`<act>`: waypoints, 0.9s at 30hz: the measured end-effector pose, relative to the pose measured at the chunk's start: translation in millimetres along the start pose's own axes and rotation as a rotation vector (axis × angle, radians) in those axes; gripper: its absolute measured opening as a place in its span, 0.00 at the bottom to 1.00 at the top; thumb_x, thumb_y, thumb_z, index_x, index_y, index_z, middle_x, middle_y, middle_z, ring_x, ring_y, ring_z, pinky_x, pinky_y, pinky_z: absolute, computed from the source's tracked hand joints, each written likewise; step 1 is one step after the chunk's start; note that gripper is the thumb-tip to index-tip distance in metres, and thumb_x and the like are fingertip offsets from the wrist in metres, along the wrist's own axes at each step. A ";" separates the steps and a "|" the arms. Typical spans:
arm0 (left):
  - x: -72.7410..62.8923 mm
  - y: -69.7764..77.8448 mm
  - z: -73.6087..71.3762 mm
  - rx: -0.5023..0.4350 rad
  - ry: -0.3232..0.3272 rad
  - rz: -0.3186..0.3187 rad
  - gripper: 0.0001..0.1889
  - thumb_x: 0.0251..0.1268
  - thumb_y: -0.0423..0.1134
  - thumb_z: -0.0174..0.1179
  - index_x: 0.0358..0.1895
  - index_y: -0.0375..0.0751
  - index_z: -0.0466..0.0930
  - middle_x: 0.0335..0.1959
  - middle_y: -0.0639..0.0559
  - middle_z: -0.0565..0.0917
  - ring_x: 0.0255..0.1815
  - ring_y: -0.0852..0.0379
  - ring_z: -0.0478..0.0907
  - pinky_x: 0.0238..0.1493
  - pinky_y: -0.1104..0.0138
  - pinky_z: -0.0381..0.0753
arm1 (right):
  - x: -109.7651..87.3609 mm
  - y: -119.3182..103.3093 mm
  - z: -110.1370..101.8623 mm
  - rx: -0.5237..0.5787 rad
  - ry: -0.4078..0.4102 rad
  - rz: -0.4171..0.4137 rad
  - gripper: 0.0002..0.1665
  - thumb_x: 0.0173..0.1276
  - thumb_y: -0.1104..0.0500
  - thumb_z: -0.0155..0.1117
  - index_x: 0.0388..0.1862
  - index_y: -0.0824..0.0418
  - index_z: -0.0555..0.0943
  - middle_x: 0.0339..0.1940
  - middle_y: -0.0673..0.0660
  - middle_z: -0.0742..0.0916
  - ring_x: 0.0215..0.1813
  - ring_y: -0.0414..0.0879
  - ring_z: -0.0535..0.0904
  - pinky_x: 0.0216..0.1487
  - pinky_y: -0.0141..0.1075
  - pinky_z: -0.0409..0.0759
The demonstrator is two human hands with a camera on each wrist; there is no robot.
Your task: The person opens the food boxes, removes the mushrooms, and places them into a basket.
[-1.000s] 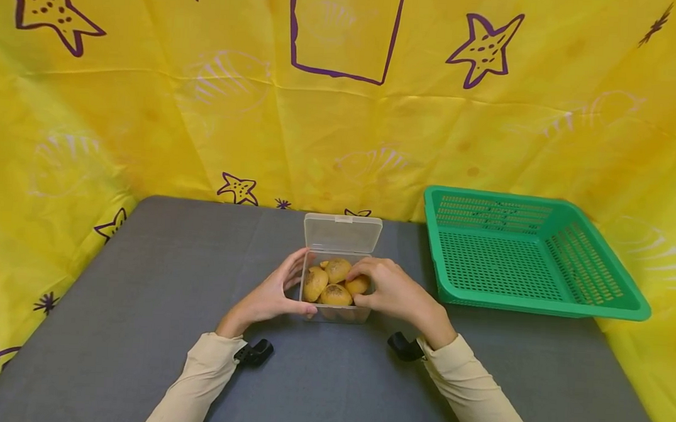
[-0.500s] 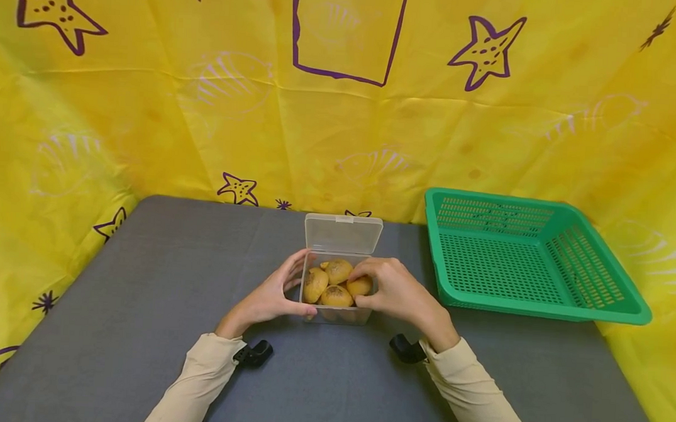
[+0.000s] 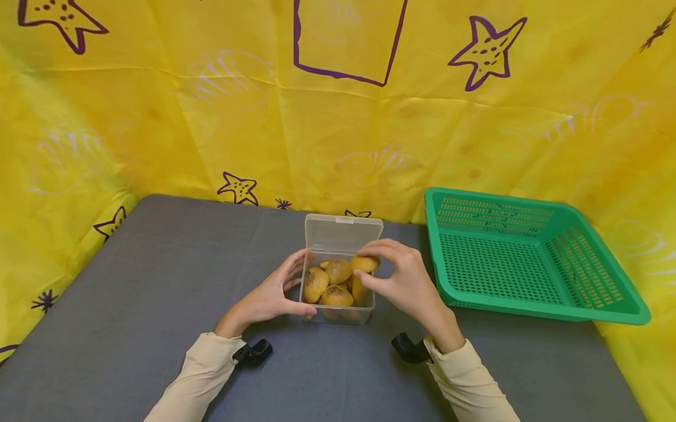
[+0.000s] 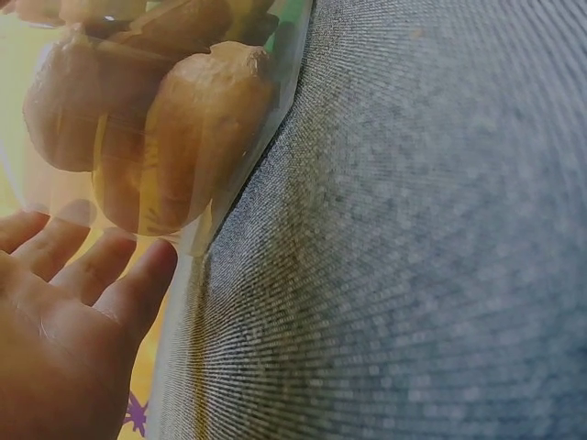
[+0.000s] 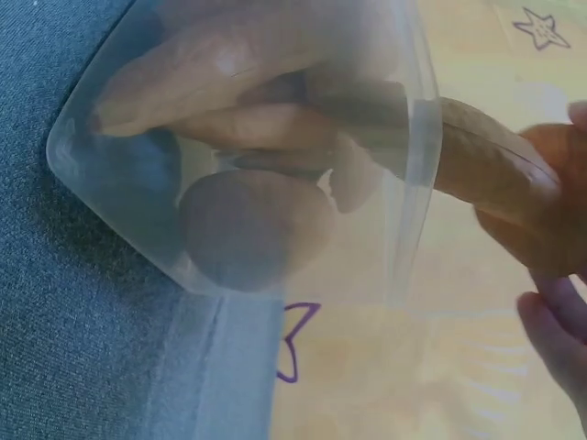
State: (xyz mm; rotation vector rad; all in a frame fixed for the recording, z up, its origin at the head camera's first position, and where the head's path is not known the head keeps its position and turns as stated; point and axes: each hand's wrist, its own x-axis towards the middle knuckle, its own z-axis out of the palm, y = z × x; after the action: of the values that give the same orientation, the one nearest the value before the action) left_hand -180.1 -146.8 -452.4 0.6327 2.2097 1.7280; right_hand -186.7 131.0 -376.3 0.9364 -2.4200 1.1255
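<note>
A clear plastic box (image 3: 341,315) with a hinged lid (image 3: 342,234) raised at its back stands mid-table, holding several yellow-brown, round-topped pieces (image 3: 315,284), fruit-like or mushroom-like, some darkly speckled. My left hand (image 3: 272,297) holds its left side, thumb along the front; in the left wrist view the fingertips (image 4: 156,261) meet the see-through wall. At the right rim my right hand (image 3: 405,278) pinches one yellow-brown round-topped piece (image 3: 366,263) between thumb and fingers. This piece (image 5: 495,170) protrudes from the box's mouth in the right wrist view; its full shape is partly hidden.
A green perforated plastic basket (image 3: 438,256) sits at the back right of the grey table (image 3: 200,261). Behind rises a yellow cloth (image 3: 342,110) printed with starfish and fish. Each wrist carries a small black camera (image 3: 254,353).
My right hand has risen slightly, lifting the pinched piece from among the others up to the right rim. The left hand and the box have kept their place.
</note>
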 end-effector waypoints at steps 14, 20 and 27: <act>0.6 -0.7 0.6 0.003 0.000 0.008 0.58 0.50 0.40 0.77 0.80 0.46 0.44 0.81 0.42 0.53 0.81 0.42 0.49 0.76 0.42 0.58 | -4.1 3.9 8.6 0.101 0.191 0.009 0.17 0.57 0.63 0.77 0.46 0.61 0.87 0.48 0.56 0.89 0.52 0.48 0.85 0.54 0.38 0.84; 0.1 -3.0 0.1 0.006 0.000 0.006 0.58 0.51 0.41 0.77 0.80 0.47 0.43 0.81 0.43 0.53 0.81 0.42 0.49 0.76 0.42 0.58 | -6.1 3.8 10.6 0.187 0.147 0.051 0.21 0.57 0.64 0.76 0.52 0.63 0.84 0.52 0.57 0.87 0.53 0.49 0.84 0.56 0.38 0.84; 0.4 -0.9 0.4 0.006 -0.007 0.019 0.57 0.52 0.39 0.76 0.80 0.46 0.43 0.81 0.41 0.53 0.81 0.41 0.49 0.75 0.41 0.59 | -6.1 1.5 4.9 0.191 0.059 0.103 0.28 0.52 0.64 0.79 0.54 0.62 0.83 0.57 0.58 0.85 0.58 0.51 0.82 0.58 0.36 0.83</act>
State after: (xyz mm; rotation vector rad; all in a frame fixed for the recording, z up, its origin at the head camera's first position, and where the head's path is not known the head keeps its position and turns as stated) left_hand -180.4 -146.5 -453.3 0.6621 2.2113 1.7264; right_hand -183.3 130.6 -383.5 0.8289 -2.3688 1.4218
